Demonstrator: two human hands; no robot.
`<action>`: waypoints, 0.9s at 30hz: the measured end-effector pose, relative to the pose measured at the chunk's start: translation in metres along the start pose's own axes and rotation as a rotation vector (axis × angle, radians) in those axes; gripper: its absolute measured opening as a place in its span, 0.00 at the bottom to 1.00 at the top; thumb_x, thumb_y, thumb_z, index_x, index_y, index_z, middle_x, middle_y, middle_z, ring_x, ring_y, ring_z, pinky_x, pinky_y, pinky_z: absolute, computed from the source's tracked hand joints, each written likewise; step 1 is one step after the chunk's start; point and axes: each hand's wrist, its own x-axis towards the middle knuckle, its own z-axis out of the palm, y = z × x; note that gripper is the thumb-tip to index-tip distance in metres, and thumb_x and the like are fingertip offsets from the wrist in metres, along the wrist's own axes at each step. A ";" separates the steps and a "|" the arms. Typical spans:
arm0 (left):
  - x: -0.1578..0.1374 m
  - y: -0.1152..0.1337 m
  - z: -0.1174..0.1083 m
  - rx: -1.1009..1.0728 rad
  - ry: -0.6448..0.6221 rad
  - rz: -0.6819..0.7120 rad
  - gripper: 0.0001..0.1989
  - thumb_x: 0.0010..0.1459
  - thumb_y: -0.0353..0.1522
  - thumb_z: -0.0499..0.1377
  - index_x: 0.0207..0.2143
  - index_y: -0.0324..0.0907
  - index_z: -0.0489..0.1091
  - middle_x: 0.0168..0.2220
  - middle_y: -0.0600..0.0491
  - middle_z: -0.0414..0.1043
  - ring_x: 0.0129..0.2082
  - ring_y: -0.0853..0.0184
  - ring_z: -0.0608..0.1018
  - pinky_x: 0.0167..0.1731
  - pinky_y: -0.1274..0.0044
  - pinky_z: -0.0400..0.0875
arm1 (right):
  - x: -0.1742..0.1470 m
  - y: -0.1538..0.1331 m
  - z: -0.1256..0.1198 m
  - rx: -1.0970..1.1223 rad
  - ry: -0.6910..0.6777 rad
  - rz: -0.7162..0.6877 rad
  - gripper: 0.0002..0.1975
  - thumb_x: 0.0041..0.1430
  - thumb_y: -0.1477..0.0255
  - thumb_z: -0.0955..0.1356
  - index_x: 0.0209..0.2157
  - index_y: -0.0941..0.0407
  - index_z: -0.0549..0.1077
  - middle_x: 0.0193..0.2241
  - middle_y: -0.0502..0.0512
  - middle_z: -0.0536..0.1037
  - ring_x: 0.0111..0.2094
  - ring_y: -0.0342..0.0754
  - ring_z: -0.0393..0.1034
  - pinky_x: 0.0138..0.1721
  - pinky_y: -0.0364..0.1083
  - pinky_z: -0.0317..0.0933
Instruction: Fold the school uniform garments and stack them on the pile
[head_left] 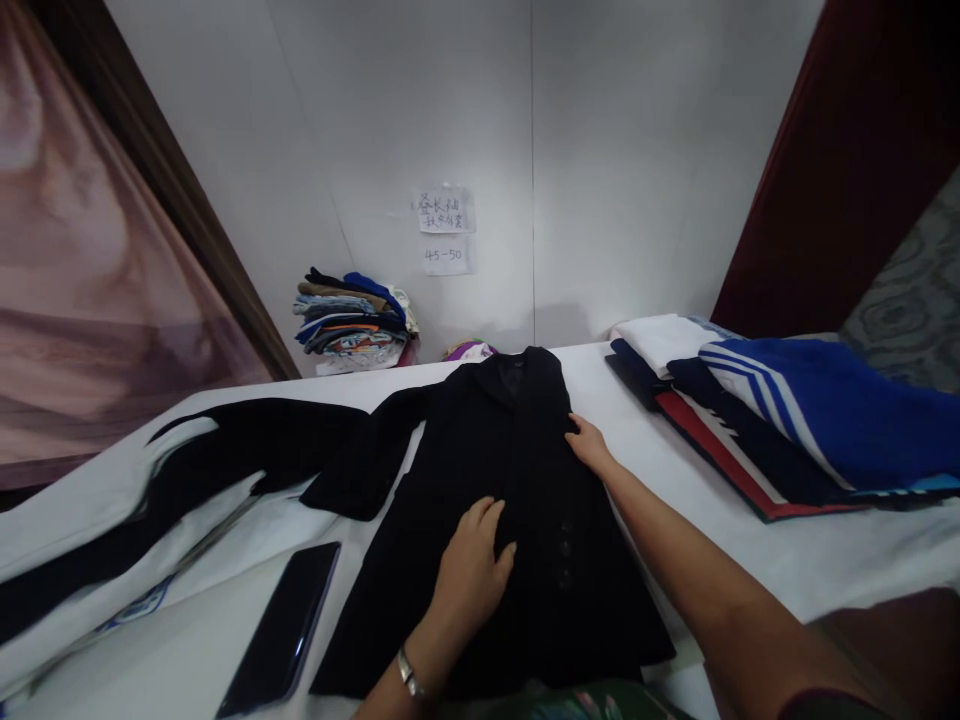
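Note:
A black coat (465, 450) lies spread on the white table, collar away from me and hem towards me. One sleeve reaches out to the left; the other is not seen stretched out on the right. My left hand (472, 555), wearing a silver bracelet, rests on the coat's front with its thumb and fingers apart. At the coat's upper right edge, my right hand (590, 445) has its fingers closed on the cloth; part of the fingers is hidden. Dark buttons (565, 550) show on the front, between the hands and lower down.
A dark phone (281, 630) lies left of the coat. Black and white garments (247, 450) spread over the table's left side. Folded clothes are stacked in a pile (352, 320) at the back. A blue garment (840, 410) tops more folded clothes on the right. Handwritten papers (446, 225) hang on the wall.

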 end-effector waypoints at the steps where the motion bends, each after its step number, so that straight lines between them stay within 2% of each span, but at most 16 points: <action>1: 0.007 0.003 0.000 0.037 -0.025 0.050 0.21 0.48 0.34 0.65 0.47 0.46 0.74 0.56 0.48 0.67 0.59 0.51 0.65 0.61 0.62 0.53 | 0.000 -0.001 -0.001 -0.038 0.001 -0.010 0.31 0.49 0.74 0.63 0.58 0.56 0.66 0.56 0.57 0.70 0.59 0.55 0.62 0.61 0.54 0.53; 4: 0.028 0.011 0.009 0.192 -0.136 0.208 0.22 0.51 0.35 0.63 0.50 0.44 0.72 0.60 0.46 0.64 0.63 0.54 0.60 0.63 0.62 0.48 | 0.001 -0.007 -0.004 -0.134 0.013 -0.049 0.30 0.52 0.72 0.63 0.59 0.58 0.65 0.61 0.60 0.64 0.61 0.56 0.57 0.62 0.54 0.50; 8: 0.043 0.007 0.039 0.402 -0.344 0.367 0.28 0.53 0.38 0.62 0.57 0.44 0.66 0.66 0.45 0.54 0.67 0.54 0.51 0.65 0.58 0.39 | 0.006 -0.021 -0.006 -0.220 0.012 -0.139 0.29 0.56 0.69 0.63 0.60 0.61 0.63 0.65 0.62 0.55 0.65 0.55 0.49 0.63 0.51 0.46; 11: 0.044 -0.004 0.058 0.470 -0.463 0.358 0.31 0.55 0.40 0.60 0.60 0.43 0.63 0.66 0.42 0.52 0.67 0.52 0.49 0.65 0.56 0.39 | 0.017 -0.034 -0.004 -0.304 0.002 -0.240 0.29 0.60 0.65 0.61 0.61 0.60 0.61 0.65 0.62 0.54 0.66 0.53 0.45 0.64 0.52 0.44; 15: 0.041 -0.015 0.065 0.444 -0.478 0.360 0.31 0.57 0.44 0.57 0.62 0.45 0.61 0.67 0.43 0.50 0.68 0.53 0.48 0.65 0.57 0.36 | 0.043 -0.053 0.003 -0.524 -0.038 -0.330 0.30 0.64 0.62 0.58 0.63 0.60 0.56 0.67 0.64 0.49 0.68 0.56 0.38 0.63 0.57 0.41; 22: 0.043 -0.015 0.059 0.419 -0.537 0.278 0.34 0.57 0.45 0.56 0.64 0.50 0.56 0.68 0.49 0.43 0.68 0.56 0.43 0.66 0.59 0.33 | 0.112 -0.074 0.023 -0.672 -0.128 -0.246 0.32 0.66 0.58 0.55 0.65 0.62 0.50 0.68 0.65 0.43 0.68 0.57 0.32 0.63 0.59 0.36; 25: 0.046 -0.019 0.062 0.412 -0.581 0.218 0.36 0.54 0.44 0.59 0.64 0.54 0.53 0.68 0.53 0.40 0.68 0.56 0.41 0.66 0.60 0.29 | 0.142 -0.070 0.038 -0.703 -0.161 -0.224 0.34 0.66 0.55 0.53 0.66 0.61 0.47 0.69 0.64 0.40 0.68 0.57 0.28 0.64 0.60 0.30; 27: 0.048 -0.023 0.067 0.416 -0.612 0.173 0.38 0.52 0.43 0.61 0.65 0.54 0.52 0.68 0.54 0.37 0.68 0.55 0.39 0.66 0.60 0.27 | 0.155 -0.062 0.051 -0.722 -0.239 -0.204 0.36 0.64 0.51 0.54 0.66 0.59 0.49 0.68 0.63 0.43 0.68 0.57 0.31 0.64 0.60 0.32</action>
